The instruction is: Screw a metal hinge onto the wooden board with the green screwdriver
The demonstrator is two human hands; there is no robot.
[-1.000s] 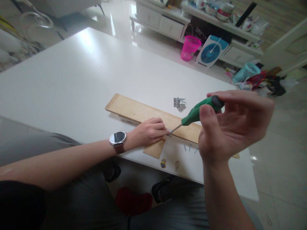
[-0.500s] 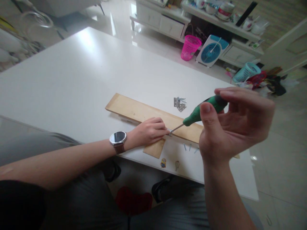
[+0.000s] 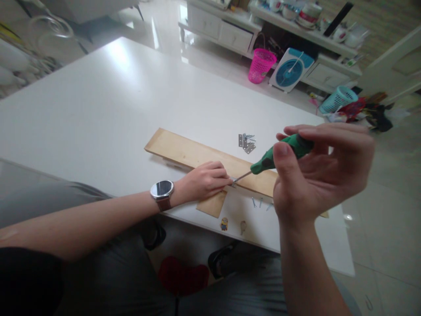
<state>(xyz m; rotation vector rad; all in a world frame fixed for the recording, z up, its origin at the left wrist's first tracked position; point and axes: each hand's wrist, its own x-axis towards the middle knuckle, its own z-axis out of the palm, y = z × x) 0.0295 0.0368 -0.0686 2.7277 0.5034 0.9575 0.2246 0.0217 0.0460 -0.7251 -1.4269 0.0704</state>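
White and glossy, the worktop [image 3: 98, 109] spreads under everything in hand, a long wooden board [image 3: 199, 153] lying slantwise across its nearer part; that board serves as landmark here. Starting at the left, on the near side of the board, a round-faced watch [image 3: 162, 189] sits on the left wrist. Next comes the left hand [image 3: 210, 179], fingers drawn together over the board's near edge, their tips at a small metal piece [image 3: 233, 182]; whether they pinch it or merely press on it, I cannot tell. A short wooden piece [image 3: 212, 205] juts from the board's near side, its upper end hidden by that hand. Nearer the person than the board lie a yellow-and-blue cartoon figure [image 3: 224, 224] and, right of it, a small pale object [image 3: 243, 227] too blurred to name. Beyond the board's far edge rests a heap of hinges and screws [image 3: 246, 143]. Just off the near edge, a few loose screws [image 3: 254, 202] lie apart. Above the board's right part slants a green-handled screwdriver [image 3: 279, 153], its tip at the metal piece. Rightmost, the right hand [image 3: 324, 166] is closed round the handle's end, thumb on the near side.
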